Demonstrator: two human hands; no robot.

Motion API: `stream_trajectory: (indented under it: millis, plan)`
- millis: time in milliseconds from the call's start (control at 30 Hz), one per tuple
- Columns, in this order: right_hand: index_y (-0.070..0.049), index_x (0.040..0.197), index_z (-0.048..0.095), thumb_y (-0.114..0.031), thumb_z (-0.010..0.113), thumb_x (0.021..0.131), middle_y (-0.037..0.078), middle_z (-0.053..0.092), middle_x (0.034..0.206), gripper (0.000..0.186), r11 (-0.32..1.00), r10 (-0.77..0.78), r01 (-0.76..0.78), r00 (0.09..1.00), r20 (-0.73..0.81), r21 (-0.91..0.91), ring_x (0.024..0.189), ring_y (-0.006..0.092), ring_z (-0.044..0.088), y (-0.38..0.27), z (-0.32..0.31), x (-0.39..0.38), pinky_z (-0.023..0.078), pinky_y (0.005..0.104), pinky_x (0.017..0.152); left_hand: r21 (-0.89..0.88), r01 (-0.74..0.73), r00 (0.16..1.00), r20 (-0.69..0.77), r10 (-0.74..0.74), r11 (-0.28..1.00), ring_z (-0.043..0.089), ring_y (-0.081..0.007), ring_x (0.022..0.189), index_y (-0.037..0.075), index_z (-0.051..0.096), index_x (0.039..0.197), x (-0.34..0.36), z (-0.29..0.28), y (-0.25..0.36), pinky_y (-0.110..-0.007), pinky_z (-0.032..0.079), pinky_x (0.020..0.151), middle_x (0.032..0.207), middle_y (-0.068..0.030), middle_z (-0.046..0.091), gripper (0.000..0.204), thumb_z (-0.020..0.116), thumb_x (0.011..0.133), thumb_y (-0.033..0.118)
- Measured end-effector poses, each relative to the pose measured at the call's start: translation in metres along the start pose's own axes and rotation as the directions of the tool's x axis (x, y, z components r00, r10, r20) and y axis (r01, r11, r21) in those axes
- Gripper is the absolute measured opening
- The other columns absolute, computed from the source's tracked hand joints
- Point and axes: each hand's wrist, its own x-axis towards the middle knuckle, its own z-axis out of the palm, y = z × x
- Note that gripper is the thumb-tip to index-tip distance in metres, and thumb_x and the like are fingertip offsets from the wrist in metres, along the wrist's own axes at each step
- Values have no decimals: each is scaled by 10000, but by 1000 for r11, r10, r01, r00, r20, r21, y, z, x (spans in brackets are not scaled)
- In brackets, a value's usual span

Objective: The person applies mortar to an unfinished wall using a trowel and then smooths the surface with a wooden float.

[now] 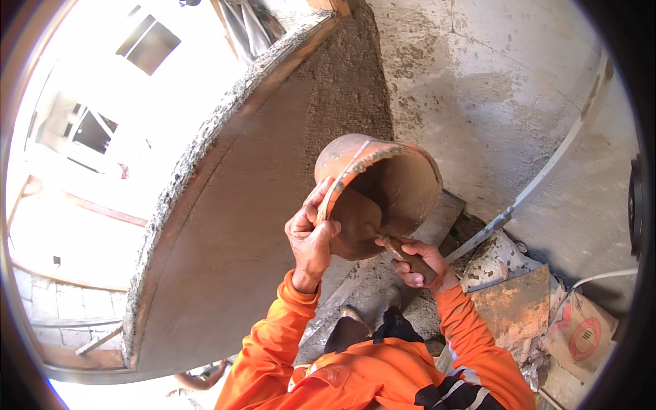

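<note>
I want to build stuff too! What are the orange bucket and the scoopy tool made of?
The bucket looks like plastic: smooth, orange, with grey mortar crusted on its rim. The trowel blade seems to be metal, thin, flat and coated brown; its handle, in the right hand, looks wooden. The left hand grips the rim.

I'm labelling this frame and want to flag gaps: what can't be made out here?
Head view only:
- Trowel blade tip: hidden inside the bucket.
- Bucket's contents: lost in shadow.
- Trowel handle: covered by the right hand.
- Left hand fingertips: curled over the bucket rim.
- Feet: blocked by the orange sleeves.
- Upper left: washed out by glare.
</note>
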Motion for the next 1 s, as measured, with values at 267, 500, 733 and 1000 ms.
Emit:
stream_trajectory:
  millis: [267,500,733,1000]
  plan:
    - [-55,1417,278,-195,495,895,120,530,776,582,922,-174,107,973,151,371,460,180,528,35,-73,22,478,288,411,-148,400,651,-649,-394,904,425,-70,562,99,498,698,-27,-38,-118,-229,349,506,765,1,587,158,639,737,39]
    - [-87,1392,336,-157,567,813,105,544,751,628,602,-789,782,551,-272,-163,475,173,549,26,-112,12,476,264,390,-122,684,412,-750,-518,720,616,-179,838,180,568,1006,-187,-187,-140,-376,468,709,903,-3,630,228,583,838,334]
    - [-128,1461,233,-111,549,870,161,615,1001,671,166,-726,762,-336,-600,-626,507,159,542,-45,-163,154,487,256,416,275,846,505,-688,-521,457,570,-132,726,126,578,972,-338,-336,-55,-338,472,537,883,-9,593,170,485,859,213]
    - [-101,1269,473,-182,558,842,43,616,723,443,305,-952,910,298,-69,-282,422,90,481,-149,-79,244,403,241,335,-161,635,47,-968,-246,755,501,-129,601,132,512,825,-334,-252,-42,-292,458,489,750,2,518,42,537,815,165]
